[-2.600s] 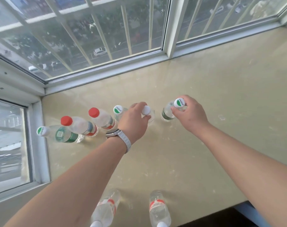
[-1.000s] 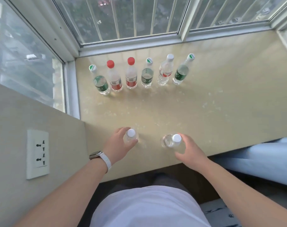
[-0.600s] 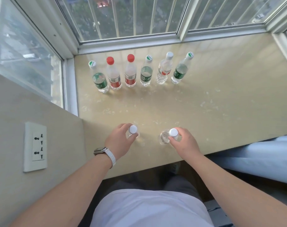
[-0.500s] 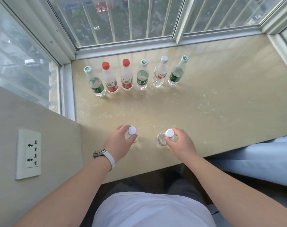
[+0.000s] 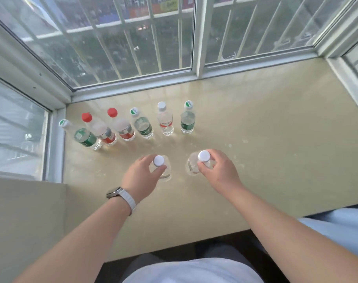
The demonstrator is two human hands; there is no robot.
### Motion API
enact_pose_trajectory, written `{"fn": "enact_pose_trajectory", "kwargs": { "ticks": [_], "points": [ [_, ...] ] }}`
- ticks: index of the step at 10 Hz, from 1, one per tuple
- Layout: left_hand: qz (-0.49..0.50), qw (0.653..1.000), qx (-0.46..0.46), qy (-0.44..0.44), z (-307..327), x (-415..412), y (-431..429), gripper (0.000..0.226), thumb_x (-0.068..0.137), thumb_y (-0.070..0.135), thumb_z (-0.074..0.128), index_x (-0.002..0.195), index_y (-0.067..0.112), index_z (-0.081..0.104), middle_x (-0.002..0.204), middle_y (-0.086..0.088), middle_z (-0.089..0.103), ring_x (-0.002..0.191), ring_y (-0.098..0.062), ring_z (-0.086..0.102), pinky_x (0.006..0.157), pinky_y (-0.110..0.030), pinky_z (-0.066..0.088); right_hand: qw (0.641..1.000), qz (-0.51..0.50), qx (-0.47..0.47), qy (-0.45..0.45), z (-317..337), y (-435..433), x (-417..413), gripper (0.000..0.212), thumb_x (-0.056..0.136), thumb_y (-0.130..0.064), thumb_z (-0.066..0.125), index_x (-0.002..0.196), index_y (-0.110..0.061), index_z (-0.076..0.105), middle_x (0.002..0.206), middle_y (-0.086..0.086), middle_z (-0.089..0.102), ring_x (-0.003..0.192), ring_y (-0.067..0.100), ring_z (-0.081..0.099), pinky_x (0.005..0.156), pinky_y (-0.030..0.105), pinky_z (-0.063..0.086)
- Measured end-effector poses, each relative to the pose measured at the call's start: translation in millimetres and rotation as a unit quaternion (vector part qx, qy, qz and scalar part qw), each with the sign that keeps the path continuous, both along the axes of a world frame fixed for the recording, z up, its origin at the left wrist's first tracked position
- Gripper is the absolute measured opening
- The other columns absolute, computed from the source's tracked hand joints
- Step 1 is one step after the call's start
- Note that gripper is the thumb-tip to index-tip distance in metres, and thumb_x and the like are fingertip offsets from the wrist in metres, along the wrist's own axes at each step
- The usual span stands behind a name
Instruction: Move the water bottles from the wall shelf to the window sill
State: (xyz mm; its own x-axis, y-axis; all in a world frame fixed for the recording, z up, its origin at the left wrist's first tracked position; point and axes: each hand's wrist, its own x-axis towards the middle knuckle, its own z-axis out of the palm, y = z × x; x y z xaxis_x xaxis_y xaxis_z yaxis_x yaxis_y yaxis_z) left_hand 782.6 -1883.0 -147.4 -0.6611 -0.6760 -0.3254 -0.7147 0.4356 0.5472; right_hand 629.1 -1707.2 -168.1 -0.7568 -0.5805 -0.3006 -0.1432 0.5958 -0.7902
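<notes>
Beige sill holds six bottles in a row; left hand and right hand each grip a white-capped bottle nearer the edge

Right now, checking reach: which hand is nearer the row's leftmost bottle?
Left. The left hand is right of the leftmost bottle; the right hand is farther right.

White-framed glass window with pale vertical bars behind the panes. Plain beige wall, lower left. Grey-faced wristwatch with white strap, centre. White cloth garment, bottom centre. Light-blue fabric, right edge, above dark floor.
</notes>
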Motion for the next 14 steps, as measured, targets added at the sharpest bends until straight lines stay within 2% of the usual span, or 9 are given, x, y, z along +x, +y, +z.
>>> {"fn": "enact_pose_trajectory", "kwargs": {
  "ticks": [3,5,6,7,9,11,12,13,14],
  "points": [
    [-0.018,0.999,-0.035,-0.008,-14.9,-151.8,13.5,0.040,0.091,0.044,0.059,0.128,0.030,0.056,0.125,0.007,0.060,0.112,-0.019,0.057,0.081,-0.034,0.044,0.999,0.009,0.016,0.027,-15.0,2.4,-150.2,0.029,0.085,-0.031,0.066,0.112,-0.021,0.060,0.110,-0.002,0.059,0.102,0.015,0.055,0.080,0.030,0.041],
    [-0.047,0.996,-0.070,-0.006,-21.2,-231.8,15.0,0.031,0.094,0.040,0.055,0.123,0.029,0.055,0.118,0.005,0.060,0.098,-0.025,0.059,0.069,-0.032,0.037,0.999,-0.023,0.012,0.029,-28.0,-13.5,-214.6,0.021,0.084,-0.032,0.065,0.103,-0.025,0.059,0.105,-0.002,0.059,0.097,0.014,0.054,0.073,0.027,0.037],
    [-0.050,0.995,-0.087,-0.006,-26.3,-257.5,15.8,0.026,0.095,0.037,0.055,0.117,0.024,0.056,0.108,0.005,0.061,0.083,-0.024,0.054,0.061,-0.032,0.032,0.999,-0.025,0.010,0.034,-33.4,-27.1,-236.2,0.015,0.085,-0.032,0.064,0.094,-0.030,0.053,0.099,-0.004,0.057,0.088,0.011,0.050,0.065,0.018,0.034],
    [-0.061,0.992,-0.108,-0.008,-31.8,-275.3,14.2,0.026,0.095,0.037,0.056,0.116,0.023,0.057,0.105,0.005,0.062,0.083,-0.027,0.058,0.060,-0.032,0.035,0.999,-0.022,0.015,0.042,-39.9,-38.4,-253.6,0.015,0.085,-0.033,0.064,0.094,-0.026,0.054,0.096,-0.004,0.056,0.084,0.011,0.048,0.062,0.014,0.033],
    [-0.039,0.996,-0.079,0.006,-45.6,-291.9,4.9,0.025,0.094,0.037,0.057,0.116,0.025,0.056,0.108,0.006,0.060,0.086,-0.025,0.059,0.062,-0.033,0.043,0.998,-0.007,0.026,0.055,-56.5,-50.6,-269.4,0.021,0.085,-0.033,0.063,0.096,-0.017,0.057,0.095,-0.001,0.058,0.086,0.015,0.050,0.068,0.030,0.038],
    [-0.025,0.998,-0.053,0.029,-57.4,-295.6,0.5,0.027,0.092,0.041,0.058,0.116,0.030,0.056,0.111,0.009,0.058,0.094,-0.018,0.059,0.064,-0.030,0.040,0.997,0.013,0.054,0.056,-61.7,-58.6,-272.7,0.031,0.086,-0.035,0.061,0.113,-0.021,0.054,0.107,-0.005,0.053,0.091,0.015,0.051,0.073,0.033,0.043],
    [-0.018,0.999,-0.031,0.029,-56.0,-296.8,-2.1,0.035,0.091,0.040,0.059,0.123,0.029,0.054,0.119,0.006,0.058,0.101,-0.020,0.060,0.073,-0.035,0.048,0.997,0.008,0.065,0.047,-61.0,-61.8,-274.7,0.035,0.085,-0.037,0.063,0.115,-0.022,0.053,0.110,-0.005,0.053,0.093,0.015,0.052,0.074,0.033,0.042],
    [-0.026,0.999,-0.025,0.040,-46.2,-293.5,-2.7,0.042,0.090,0.040,0.060,0.130,0.028,0.051,0.126,0.005,0.057,0.105,-0.021,0.061,0.080,-0.041,0.051,0.996,0.001,0.082,0.044,-51.3,-56.9,-270.2,0.043,0.084,-0.042,0.064,0.121,-0.026,0.050,0.119,-0.006,0.054,0.101,0.016,0.054,0.077,0.034,0.045],
    [-0.032,0.996,-0.041,0.066,-33.3,-283.7,-2.4,0.041,0.091,0.038,0.059,0.130,0.027,0.052,0.128,0.005,0.056,0.108,-0.020,0.059,0.080,-0.037,0.048,0.994,-0.004,0.086,0.067,-36.8,-48.8,-262.7,0.050,0.086,-0.040,0.061,0.131,-0.023,0.046,0.132,-0.002,0.049,0.113,0.018,0.052,0.085,0.036,0.045]
  ]
}}
